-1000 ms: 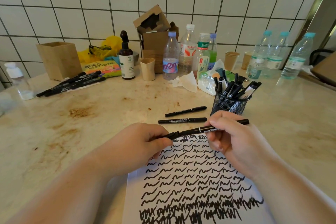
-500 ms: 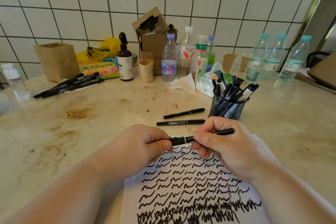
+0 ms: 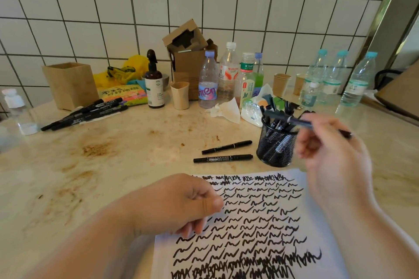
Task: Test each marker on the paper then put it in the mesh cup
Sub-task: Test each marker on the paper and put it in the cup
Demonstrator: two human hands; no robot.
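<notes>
The marker (image 3: pixel 303 123), blurred, is pinched in the right hand (image 3: pixel 333 154) and held level just above the mesh cup (image 3: pixel 275 145), its left end over the cup's mouth. The cup stands on the surface (image 3: pixel 113 165) just beyond the paper's (image 3: pixel 317 215) far right corner, already full of black markers. The paper is covered in rows of black squiggles. The left hand (image 3: pixel 179 204) rests on the paper's left edge, fingers curled, gripping nothing visible. Two loose markers (image 3: pixel 224 153) lie side by side between paper and cup, left of the cup. More markers (image 3: pixel 86 113) lie far left, by a wooden box (image 3: pixel 70 85). Bottles (image 3: pixel 229 75) line the tiled wall (image 3: pixel 226 7).
</notes>
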